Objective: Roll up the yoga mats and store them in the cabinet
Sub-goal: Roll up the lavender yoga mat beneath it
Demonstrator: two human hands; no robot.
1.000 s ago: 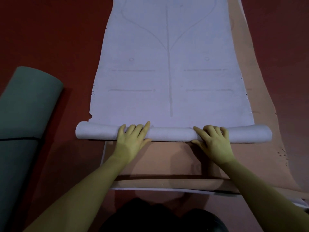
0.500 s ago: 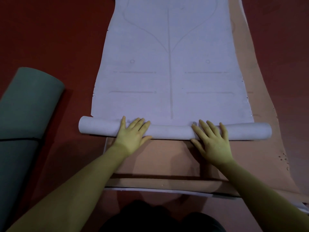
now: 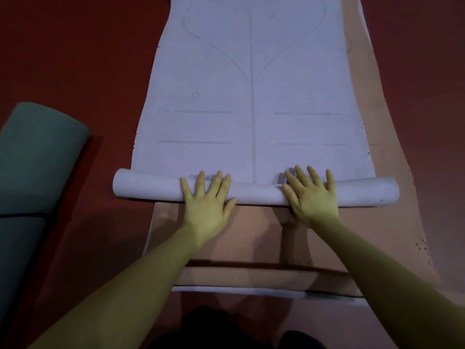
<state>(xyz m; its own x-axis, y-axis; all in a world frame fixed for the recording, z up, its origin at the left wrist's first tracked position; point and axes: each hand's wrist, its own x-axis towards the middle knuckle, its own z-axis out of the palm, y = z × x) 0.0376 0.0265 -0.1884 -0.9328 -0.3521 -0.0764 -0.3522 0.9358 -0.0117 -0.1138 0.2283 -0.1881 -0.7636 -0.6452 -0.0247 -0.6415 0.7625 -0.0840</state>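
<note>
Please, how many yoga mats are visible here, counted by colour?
Pale lilac foam mat, partly rolled under both hands: 1
Tan-pink flat mat lying beneath it: 1
Grey-green rolled mat at the left on the red floor: 1
Total: 3

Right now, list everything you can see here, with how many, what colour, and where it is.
Pale mat: one, pale lilac-white with faint printed lines, centre, lying flat and running away from the person, its near end rolled into a tube.
Tan mat: one, tan-pink, under the pale mat, showing along its right side and near end.
White edge: one strip, white, under the tan mat's near end; cannot tell what it belongs to.
Rolled mat: one, grey-green, far left on the floor, already rolled.
Floor: dark red, all around.
Left hand: fingers straight, pressing on the tube left of centre.
Right hand: fingers straight, pressing on the tube right of centre.
</note>
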